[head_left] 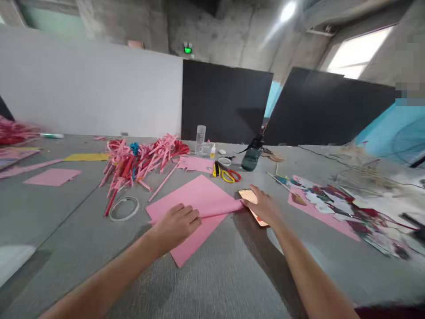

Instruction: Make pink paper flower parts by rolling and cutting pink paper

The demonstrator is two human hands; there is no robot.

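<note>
A pink sheet of paper (pixel 202 192) lies on the grey table, with a folded or rolled ridge running across it. My left hand (pixel 179 223) is closed over the left part of that ridge, its fingers curled onto the paper. At the ridge's right end, my right hand (pixel 262 206) pinches the paper, the thumb and fingertips partly hidden. Beneath my right hand is a phone (pixel 257 215) with its screen lit. A roll of white tape (pixel 124 209) rests to the left of the sheet. Beyond the sheet lie scissors with red and yellow handles (pixel 229 176).
A heap of pink and red paper strips (pixel 142 159) sits at the back left. Behind the sheet stand a clear bottle (pixel 200 139) and a dark bottle (pixel 251 157). Mixed scraps (pixel 332 204) cover the right side. A black panel (pixel 226 102) borders the table's back.
</note>
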